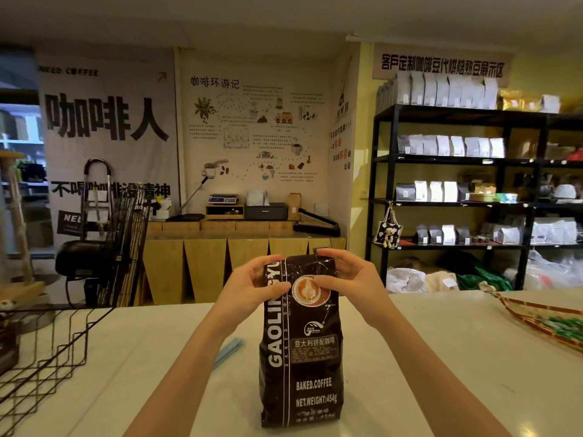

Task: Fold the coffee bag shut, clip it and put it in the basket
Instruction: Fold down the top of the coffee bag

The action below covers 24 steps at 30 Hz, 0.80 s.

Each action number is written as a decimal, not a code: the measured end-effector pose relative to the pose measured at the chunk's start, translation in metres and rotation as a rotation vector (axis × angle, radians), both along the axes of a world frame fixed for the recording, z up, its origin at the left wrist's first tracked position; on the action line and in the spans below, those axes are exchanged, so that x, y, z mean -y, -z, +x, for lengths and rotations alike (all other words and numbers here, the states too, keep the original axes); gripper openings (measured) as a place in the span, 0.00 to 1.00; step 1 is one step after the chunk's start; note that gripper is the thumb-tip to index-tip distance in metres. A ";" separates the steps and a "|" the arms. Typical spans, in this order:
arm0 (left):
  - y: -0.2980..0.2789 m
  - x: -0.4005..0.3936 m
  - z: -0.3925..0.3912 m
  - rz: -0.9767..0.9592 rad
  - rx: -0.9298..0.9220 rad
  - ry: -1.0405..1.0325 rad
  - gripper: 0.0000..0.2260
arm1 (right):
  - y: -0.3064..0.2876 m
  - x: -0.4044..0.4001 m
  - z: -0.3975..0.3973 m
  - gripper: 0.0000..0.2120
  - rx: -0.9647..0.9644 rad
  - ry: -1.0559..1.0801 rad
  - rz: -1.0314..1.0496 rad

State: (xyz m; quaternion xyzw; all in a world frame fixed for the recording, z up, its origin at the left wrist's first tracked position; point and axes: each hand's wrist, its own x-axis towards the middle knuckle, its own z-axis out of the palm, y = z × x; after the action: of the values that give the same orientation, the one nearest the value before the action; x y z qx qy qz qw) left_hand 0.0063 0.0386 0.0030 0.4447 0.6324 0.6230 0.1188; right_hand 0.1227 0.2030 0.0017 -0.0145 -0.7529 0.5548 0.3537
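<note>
A tall dark coffee bag [303, 357] with white lettering stands upright on the white counter [426, 357] in front of me. My left hand [255, 287] grips the bag's upper left corner, thumb across its front. My right hand [344, 274] holds the upper right corner, fingers curled over the folded-down top edge. A pale blue clip [229, 351] lies flat on the counter just left of the bag, partly hidden behind my left forearm. The black wire basket [47, 351] stands at the counter's left edge.
A patterned cloth item [545, 323] lies at the counter's right edge. Beyond the counter are a wooden bench with a scale and sealer [317, 225], a black fan [126, 244] on the left, and black shelving [467, 159] with coffee bags on the right.
</note>
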 end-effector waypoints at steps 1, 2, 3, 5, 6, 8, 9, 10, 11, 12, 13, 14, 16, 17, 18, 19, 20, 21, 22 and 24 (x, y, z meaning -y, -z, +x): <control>-0.002 0.001 0.000 -0.008 -0.015 -0.016 0.19 | -0.002 0.000 0.001 0.19 0.015 -0.010 0.004; -0.003 0.002 0.000 -0.010 -0.026 -0.035 0.18 | -0.004 0.000 0.001 0.18 0.032 -0.019 0.013; -0.003 0.003 0.000 -0.008 -0.032 -0.050 0.16 | -0.005 0.000 0.002 0.16 0.052 -0.025 0.025; -0.004 0.004 -0.001 -0.011 -0.050 -0.064 0.14 | -0.008 0.001 0.004 0.15 0.081 -0.042 0.044; -0.003 0.005 -0.001 -0.011 -0.057 -0.065 0.12 | -0.009 0.000 0.005 0.14 0.086 -0.056 0.041; -0.003 0.006 -0.002 0.001 -0.056 -0.062 0.09 | -0.010 0.000 0.007 0.12 0.077 -0.069 0.034; -0.003 0.006 -0.003 0.009 -0.054 -0.063 0.08 | -0.010 0.000 0.008 0.11 0.068 -0.068 0.034; -0.004 0.006 -0.003 0.018 -0.053 -0.061 0.07 | -0.010 -0.001 0.008 0.10 0.056 -0.062 0.028; -0.004 0.005 -0.004 0.025 -0.053 -0.058 0.06 | -0.010 -0.001 0.008 0.09 0.046 -0.055 0.019; -0.005 0.004 -0.004 0.029 -0.053 -0.056 0.06 | -0.009 -0.002 0.007 0.08 0.038 -0.048 0.013; -0.006 0.004 -0.005 0.030 -0.051 -0.057 0.06 | -0.008 -0.002 0.007 0.07 0.034 -0.043 0.009; -0.006 0.003 -0.006 0.027 -0.047 -0.057 0.06 | -0.007 -0.002 0.005 0.07 0.030 -0.037 0.004; -0.008 0.002 -0.007 0.011 -0.046 -0.057 0.05 | -0.004 -0.002 0.003 0.06 0.015 -0.007 0.014; -0.008 0.002 -0.008 -0.001 -0.046 -0.055 0.05 | -0.003 -0.002 0.002 0.06 0.005 0.016 0.029; -0.008 0.002 -0.008 -0.014 -0.046 -0.054 0.05 | -0.002 -0.002 0.002 0.06 -0.001 0.041 0.048; -0.007 0.002 -0.009 -0.028 -0.059 -0.059 0.04 | -0.001 -0.003 0.001 0.06 0.000 0.071 0.074; -0.006 0.002 -0.011 -0.045 -0.093 -0.078 0.04 | -0.001 -0.006 0.000 0.06 0.010 0.106 0.104; -0.006 0.001 -0.014 -0.066 -0.133 -0.118 0.04 | -0.001 -0.007 0.000 0.06 0.026 0.137 0.131; -0.005 0.000 -0.015 -0.076 -0.153 -0.157 0.04 | -0.001 -0.008 -0.001 0.06 0.041 0.154 0.149; -0.005 0.000 -0.013 -0.046 -0.093 -0.155 0.04 | -0.002 -0.006 -0.002 0.04 0.047 0.084 0.097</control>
State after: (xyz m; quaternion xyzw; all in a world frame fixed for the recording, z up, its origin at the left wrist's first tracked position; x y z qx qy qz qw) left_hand -0.0071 0.0389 0.0076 0.4201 0.6840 0.5942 0.0511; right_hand 0.1211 0.2091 0.0035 -0.0420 -0.7857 0.5020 0.3591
